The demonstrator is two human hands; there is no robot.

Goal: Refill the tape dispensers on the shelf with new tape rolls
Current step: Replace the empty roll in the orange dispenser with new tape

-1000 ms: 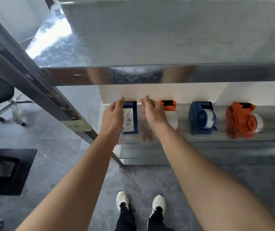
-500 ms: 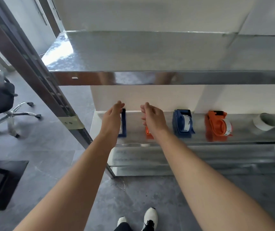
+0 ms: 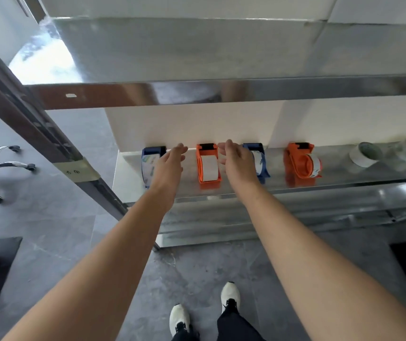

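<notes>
While our left hand (image 3: 167, 168) and right hand (image 3: 237, 163) flank the near orange dispenser (image 3: 208, 166), fingers loose and gripping nothing, they partly block the left blue dispenser (image 3: 148, 161) and right blue dispenser (image 3: 261, 158). We count four dispensers on the lower shelf (image 3: 344, 178), two blue and two orange. The far orange dispenser (image 3: 301, 161) and one loose tape roll (image 3: 365, 155) sit to the right.

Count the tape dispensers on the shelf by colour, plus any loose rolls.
Blue dispensers: 2
Orange dispensers: 2
Loose roll: 1 (farther right is too blurred to tell)
Total: 5
</notes>
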